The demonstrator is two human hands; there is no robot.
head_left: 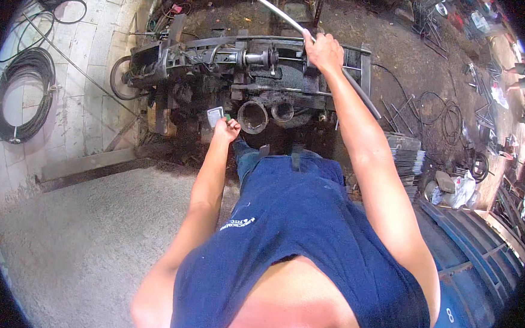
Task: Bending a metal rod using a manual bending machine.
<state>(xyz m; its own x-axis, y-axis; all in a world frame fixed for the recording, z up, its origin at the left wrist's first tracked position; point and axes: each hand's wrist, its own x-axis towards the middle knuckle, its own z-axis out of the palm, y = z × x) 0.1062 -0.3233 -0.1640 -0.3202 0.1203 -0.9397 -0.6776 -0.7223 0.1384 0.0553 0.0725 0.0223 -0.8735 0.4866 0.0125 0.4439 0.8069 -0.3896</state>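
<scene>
My right hand (325, 52) is closed around a long metal rod (283, 17), above the far side of a dark, greasy machine (206, 55). Pale at its far left end, the rod slants down to the right, where it turns dark grey. Lower and to the left, my left hand (228, 127) is closed on a small tool with a squarish whitish-grey head (215, 116) and a bit of green by the fingers; its exact kind I cannot make out. Just right of that hand is an open round metal container (253, 116), with a smaller round one (283, 109) beside it.
A coil of black cable (23, 95) lies on the pale tiled surface at left. Stacked metal rods (408, 164) lie right of my body, near a clear plastic bag (464, 189). Loose bars and wire (448, 118) litter the dark floor. Blue metal panels (460, 266) stand at lower right.
</scene>
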